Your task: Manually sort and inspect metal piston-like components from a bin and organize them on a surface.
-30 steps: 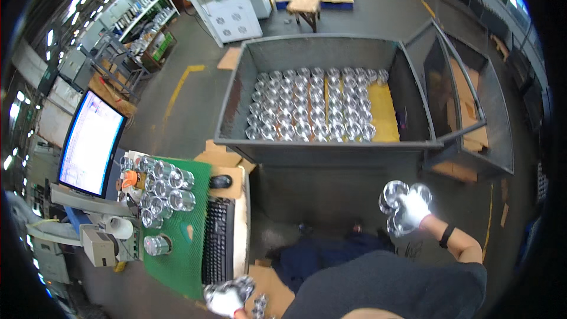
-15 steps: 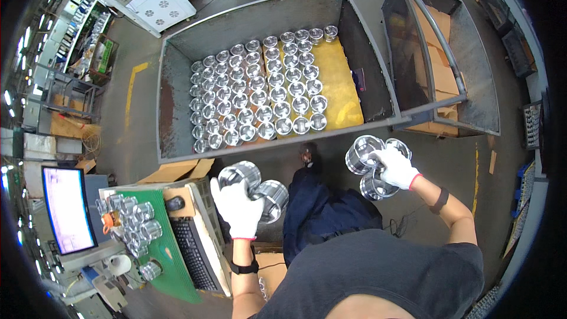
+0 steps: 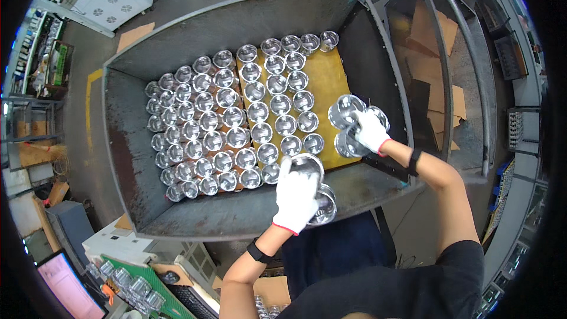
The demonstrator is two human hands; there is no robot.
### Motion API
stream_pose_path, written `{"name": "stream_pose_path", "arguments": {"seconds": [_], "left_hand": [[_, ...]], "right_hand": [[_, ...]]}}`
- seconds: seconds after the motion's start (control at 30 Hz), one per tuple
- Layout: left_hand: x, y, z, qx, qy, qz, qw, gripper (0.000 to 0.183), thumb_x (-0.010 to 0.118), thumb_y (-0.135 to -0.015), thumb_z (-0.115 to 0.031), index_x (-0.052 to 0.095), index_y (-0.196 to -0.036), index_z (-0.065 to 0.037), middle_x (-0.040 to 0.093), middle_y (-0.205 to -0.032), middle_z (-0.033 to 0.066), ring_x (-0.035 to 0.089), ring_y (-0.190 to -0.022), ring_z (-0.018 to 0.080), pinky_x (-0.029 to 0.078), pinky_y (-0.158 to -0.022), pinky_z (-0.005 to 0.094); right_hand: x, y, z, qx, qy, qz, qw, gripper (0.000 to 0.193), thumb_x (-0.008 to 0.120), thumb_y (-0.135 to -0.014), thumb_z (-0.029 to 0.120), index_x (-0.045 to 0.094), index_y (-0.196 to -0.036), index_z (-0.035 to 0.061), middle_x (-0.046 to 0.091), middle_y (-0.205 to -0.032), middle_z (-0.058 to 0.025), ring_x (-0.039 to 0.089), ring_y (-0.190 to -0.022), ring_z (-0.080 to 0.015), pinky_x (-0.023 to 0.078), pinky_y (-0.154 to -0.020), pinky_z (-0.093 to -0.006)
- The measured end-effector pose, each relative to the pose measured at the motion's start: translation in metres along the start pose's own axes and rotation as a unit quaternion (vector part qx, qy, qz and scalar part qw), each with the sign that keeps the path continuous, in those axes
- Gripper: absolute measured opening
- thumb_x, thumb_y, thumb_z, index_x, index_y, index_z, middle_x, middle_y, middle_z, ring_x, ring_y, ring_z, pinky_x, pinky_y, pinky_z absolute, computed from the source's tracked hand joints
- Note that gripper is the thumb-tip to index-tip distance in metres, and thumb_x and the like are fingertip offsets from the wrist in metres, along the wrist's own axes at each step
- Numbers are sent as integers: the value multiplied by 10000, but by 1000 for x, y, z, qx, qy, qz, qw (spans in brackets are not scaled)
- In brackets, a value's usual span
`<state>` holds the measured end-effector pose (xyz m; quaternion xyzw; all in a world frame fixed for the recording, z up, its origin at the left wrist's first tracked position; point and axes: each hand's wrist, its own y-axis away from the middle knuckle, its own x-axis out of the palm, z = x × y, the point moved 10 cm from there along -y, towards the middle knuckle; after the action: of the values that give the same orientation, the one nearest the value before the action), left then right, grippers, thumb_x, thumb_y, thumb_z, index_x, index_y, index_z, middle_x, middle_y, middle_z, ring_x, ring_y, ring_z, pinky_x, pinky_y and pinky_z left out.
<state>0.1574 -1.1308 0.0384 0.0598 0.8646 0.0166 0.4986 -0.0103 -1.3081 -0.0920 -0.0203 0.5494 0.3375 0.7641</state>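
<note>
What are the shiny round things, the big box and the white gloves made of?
The shiny round things look like smooth bare metal: silvery, with bright reflections. The big box seems to be dull grey metal, maybe steel; it has rust-like brown patches. The white gloves look like matte cloth, perhaps knitted: soft-looking, shineless, with red-edged cuffs.

Shiny metal cylinders (image 3: 346,110), bunched in both hands (image 3: 371,132)

Light was moderate; glints speckled the metal cylinders (image 3: 280,104); monitor (image 3: 69,289) glowed pinkish. Fisheye bowed the bin (image 3: 283,15); corners fell black.
</note>
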Motion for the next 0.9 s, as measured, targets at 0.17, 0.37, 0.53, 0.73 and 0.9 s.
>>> {"name": "stream_pose_path", "arguments": {"seconds": [0.17,0.37,0.53,0.73,0.9], "left_hand": [[71,-55,9,58,5,28,998,518,839,-618,-302,697,-1053,-60,642,-751,111,614,-772,267,282,-1175,539],[157,-101,18,76,-15,49,996,330,704,-674,-133,699,-985,-25,588,-651,106,610,-681,260,347,-1164,527],[205,-159,6,97,14,22,995,187,607,-748,-57,686,-912,-12,590,-628,134,636,-690,279,387,-1139,520],[283,-189,36,65,-4,15,998,166,591,-775,-48,679,-906,4,617,-652,150,660,-706,285,356,-1155,524],[313,-220,54,70,-44,48,995,180,556,-811,-40,674,-930,27,629,-667,130,648,-670,265,275,-1192,553]], "right_hand": [[79,-131,-74,52,44,-15,998,330,568,-775,75,647,-1096,76,644,-926,-254,625,-869,-424,490,-760,-501],[144,-226,-102,94,50,4,994,306,568,-842,123,640,-1131,54,634,-1081,-289,646,-980,-433,523,-852,-487],[165,-285,-176,141,-1,-50,989,438,653,-771,128,614,-1207,111,630,-1068,-250,627,-981,-417,514,-845,-467],[162,-319,-119,76,66,-33,994,459,731,-755,218,607,-1193,156,633,-1046,-221,608,-1020,-398,507,-859,-468],[144,-311,-110,93,29,12,995,520,705,-778,161,591,-1285,134,559,-1207,-286,614,-1058,-431,518,-934,-464]]}}
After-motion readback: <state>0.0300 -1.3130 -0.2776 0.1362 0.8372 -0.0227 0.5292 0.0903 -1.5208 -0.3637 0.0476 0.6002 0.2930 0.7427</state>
